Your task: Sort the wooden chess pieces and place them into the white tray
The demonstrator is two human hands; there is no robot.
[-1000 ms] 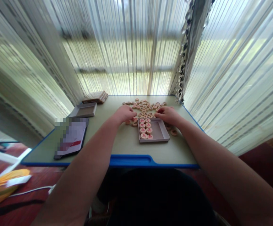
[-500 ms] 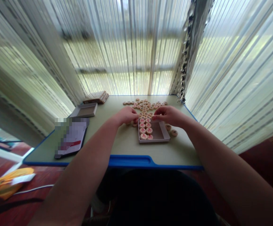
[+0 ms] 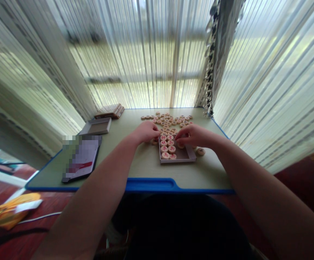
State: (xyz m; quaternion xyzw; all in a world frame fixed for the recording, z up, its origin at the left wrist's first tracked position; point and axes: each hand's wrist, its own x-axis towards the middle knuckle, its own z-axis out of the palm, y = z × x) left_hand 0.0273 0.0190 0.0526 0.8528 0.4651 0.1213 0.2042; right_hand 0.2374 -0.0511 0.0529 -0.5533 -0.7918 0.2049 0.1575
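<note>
A shallow open box (image 3: 190, 159) holds two columns of round wooden xiangqi pieces with red characters, such as the piece (image 3: 165, 155) at its front left. My left hand (image 3: 147, 131) has its fingers closed against the back left corner of the box; loose pieces lie just under it. Over the right part of the box is my right hand (image 3: 190, 135), thumb and fingers pinched on a xiangqi piece (image 3: 180, 146), partly hidden by them. More loose pieces (image 3: 166, 121) spread behind the box. One piece (image 3: 201, 151) lies right of it.
On the left of the table (image 3: 143, 166) lie a tablet (image 3: 82, 159), a box lid (image 3: 100, 127) and a stack of books or boxes (image 3: 110, 111). Blue edging with a pen groove (image 3: 150, 184) runs along the front. Curtains (image 3: 146, 65) hang behind and on both sides.
My right hand has moved from the back edge of the box forward and down over its right part, bringing a piece with it. My left hand has stayed by the back left corner.
</note>
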